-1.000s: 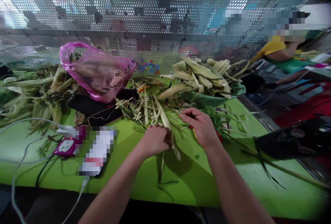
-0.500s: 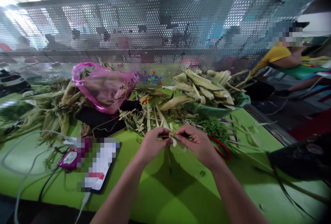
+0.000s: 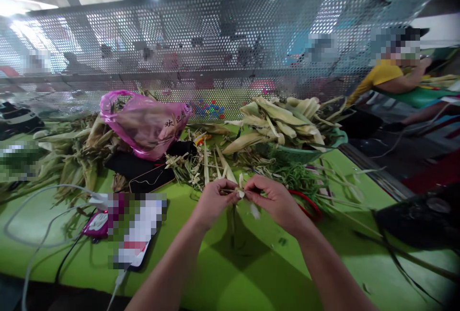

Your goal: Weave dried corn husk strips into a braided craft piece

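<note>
Both hands meet above the green tabletop (image 3: 273, 277), pinching pale strips of corn husk (image 3: 241, 193) between them. My left hand (image 3: 217, 201) is closed, thumb and fingertips on the left end of the husk piece. On its right side, my right hand (image 3: 268, 196) pinches the same small piece, and a pale blurred end dangles below those fingers. A thin dark stalk or its shadow runs down under the left fingertips; I cannot tell which. Just beyond the hands lie cut husk strips (image 3: 192, 169).
A green basket (image 3: 298, 154) heaped with dry husks (image 3: 287, 117) stands behind. A pink plastic bag (image 3: 147, 124) sits left of it, near more husks (image 3: 77, 157). Closer lie a phone (image 3: 138, 229), a purple power bank (image 3: 97, 222) and cables. A person in yellow (image 3: 388, 72) sits at right.
The fingers have shifted slightly on the husk piece, and its pale ends have turned. Both hands stay in about the same place.
</note>
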A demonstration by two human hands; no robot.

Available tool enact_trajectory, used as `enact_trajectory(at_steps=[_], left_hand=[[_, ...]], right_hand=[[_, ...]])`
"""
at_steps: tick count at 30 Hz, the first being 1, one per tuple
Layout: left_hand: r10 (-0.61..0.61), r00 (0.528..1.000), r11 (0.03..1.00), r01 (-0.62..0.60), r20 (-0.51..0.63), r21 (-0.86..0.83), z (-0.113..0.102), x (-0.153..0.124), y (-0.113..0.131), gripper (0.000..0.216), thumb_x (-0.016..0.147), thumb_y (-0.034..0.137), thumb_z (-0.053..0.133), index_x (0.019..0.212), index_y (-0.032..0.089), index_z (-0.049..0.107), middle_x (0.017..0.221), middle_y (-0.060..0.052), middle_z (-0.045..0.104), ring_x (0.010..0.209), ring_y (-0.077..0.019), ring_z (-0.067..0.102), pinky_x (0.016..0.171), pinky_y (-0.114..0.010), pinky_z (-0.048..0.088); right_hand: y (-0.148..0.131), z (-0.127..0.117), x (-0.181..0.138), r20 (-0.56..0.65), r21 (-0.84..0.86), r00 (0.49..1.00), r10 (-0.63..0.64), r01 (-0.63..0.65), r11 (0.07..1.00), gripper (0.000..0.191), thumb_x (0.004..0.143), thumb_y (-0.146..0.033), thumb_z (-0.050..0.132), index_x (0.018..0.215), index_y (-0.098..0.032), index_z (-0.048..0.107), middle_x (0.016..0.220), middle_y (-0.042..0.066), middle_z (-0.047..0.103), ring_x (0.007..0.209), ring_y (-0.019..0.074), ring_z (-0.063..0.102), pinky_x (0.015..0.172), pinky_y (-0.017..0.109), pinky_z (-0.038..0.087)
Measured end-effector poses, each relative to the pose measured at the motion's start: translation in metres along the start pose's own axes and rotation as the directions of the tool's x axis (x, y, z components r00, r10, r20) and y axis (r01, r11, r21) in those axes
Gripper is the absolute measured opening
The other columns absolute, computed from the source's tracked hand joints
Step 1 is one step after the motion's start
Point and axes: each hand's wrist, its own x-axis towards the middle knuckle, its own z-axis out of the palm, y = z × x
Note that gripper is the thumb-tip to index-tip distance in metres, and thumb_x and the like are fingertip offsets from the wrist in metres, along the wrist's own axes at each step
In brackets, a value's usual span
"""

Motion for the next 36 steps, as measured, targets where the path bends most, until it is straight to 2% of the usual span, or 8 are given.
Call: enact_trajectory(at_steps=[11, 15, 19, 21, 23, 29, 33, 36], left_hand=[[-0.043, 0.999, 0.993, 0.04, -0.026, -0.108, 0.003, -0.002, -0.003, 0.03, 0.058, 0.035, 0.083, 0.07, 0.013, 0.065, 0.067, 0.0, 0.06, 0.064, -0.0091, 0.05, 0.064, -0.022, 0.036], [-0.062, 0.997, 0.981, 0.055, -0.036, -0.186, 0.004, -0.002, -0.001, 0.025, 0.059, 0.027, 0.081, 0.068, 0.014, 0.062, 0.064, 0.001, 0.058, 0.061, -0.0078, 0.049, 0.062, -0.021, 0.035], [-0.079, 0.993, 0.976, 0.061, -0.082, -0.207, 0.004, -0.002, 0.003, 0.022, 0.058, 0.023, 0.079, 0.068, 0.014, 0.061, 0.062, 0.001, 0.058, 0.058, -0.0079, 0.048, 0.061, -0.022, 0.035], [-0.074, 0.992, 0.981, 0.055, -0.099, -0.184, 0.005, -0.002, 0.004, 0.021, 0.057, 0.022, 0.078, 0.067, 0.014, 0.061, 0.06, 0.002, 0.057, 0.057, -0.0076, 0.047, 0.06, -0.022, 0.034], [-0.062, 0.992, 0.988, 0.046, -0.107, -0.148, 0.006, -0.002, 0.003, 0.021, 0.057, 0.023, 0.078, 0.066, 0.014, 0.061, 0.059, 0.002, 0.055, 0.056, -0.0074, 0.045, 0.059, -0.022, 0.033], [-0.019, 1.0, 0.998, 0.017, -0.017, -0.063, 0.008, -0.004, 0.0, 0.026, 0.063, 0.032, 0.079, 0.071, 0.014, 0.063, 0.066, 0.001, 0.057, 0.063, -0.0089, 0.048, 0.064, -0.023, 0.036], [-0.027, 0.999, 0.997, 0.028, 0.019, -0.076, 0.009, -0.005, 0.002, 0.033, 0.062, 0.039, 0.081, 0.073, 0.014, 0.062, 0.069, 0.0, 0.058, 0.065, -0.0098, 0.05, 0.065, -0.023, 0.036], [-0.04, 0.999, 0.996, 0.043, 0.035, -0.079, 0.01, -0.005, 0.003, 0.037, 0.065, 0.045, 0.077, 0.075, 0.014, 0.062, 0.07, -0.001, 0.058, 0.067, -0.0107, 0.051, 0.066, -0.024, 0.038]], right_hand=[[-0.002, 0.0, 0.0, 0.058, -0.122, 0.998, -0.02, 0.027, 0.992, 0.013, 0.087, -0.023, 0.054, 0.077, -0.02, 0.061, 0.076, 0.001, 0.059, 0.072, 0.0161, 0.054, 0.065, 0.026, 0.04], [0.002, 0.004, 0.0, 0.02, -0.128, 1.0, 0.002, 0.001, 0.992, 0.015, 0.087, -0.027, 0.055, 0.076, -0.02, 0.062, 0.074, 0.002, 0.06, 0.071, 0.0163, 0.055, 0.064, 0.027, 0.041], [0.006, 0.01, 0.001, -0.066, 0.048, 0.995, 0.08, -0.077, 0.996, 0.008, 0.081, -0.028, 0.062, 0.081, -0.02, 0.063, 0.074, 0.001, 0.063, 0.069, 0.0163, 0.058, 0.065, 0.027, 0.045], [0.006, 0.01, 0.001, -0.06, 0.181, 0.989, 0.132, -0.119, 0.976, 0.018, 0.08, -0.03, 0.065, 0.094, -0.02, 0.063, 0.08, 0.002, 0.065, 0.073, 0.0166, 0.059, 0.067, 0.027, 0.047], [0.006, 0.011, 0.001, -0.044, 0.245, 0.986, 0.159, -0.144, 0.959, 0.028, 0.08, -0.034, 0.066, 0.103, -0.02, 0.062, 0.084, 0.003, 0.065, 0.076, 0.0169, 0.059, 0.068, 0.028, 0.048], [0.007, 0.015, 0.003, -0.114, 0.25, 0.975, 0.193, -0.16, 0.955, 0.018, 0.082, -0.037, 0.063, 0.084, -0.019, 0.062, 0.076, 0.001, 0.06, 0.07, 0.015, 0.055, 0.067, 0.028, 0.046], [0.008, 0.018, 0.003, -0.147, 0.282, 0.967, 0.206, -0.159, 0.946, 0.018, 0.083, -0.037, 0.061, 0.081, -0.019, 0.058, 0.071, 0.0, 0.056, 0.067, 0.0144, 0.052, 0.063, 0.027, 0.044], [0.008, 0.018, 0.003, -0.189, 0.238, 0.967, 0.171, -0.124, 0.963, 0.017, 0.083, -0.036, 0.06, 0.08, -0.02, 0.057, 0.072, 0.0, 0.057, 0.068, 0.015, 0.052, 0.064, 0.027, 0.044]])
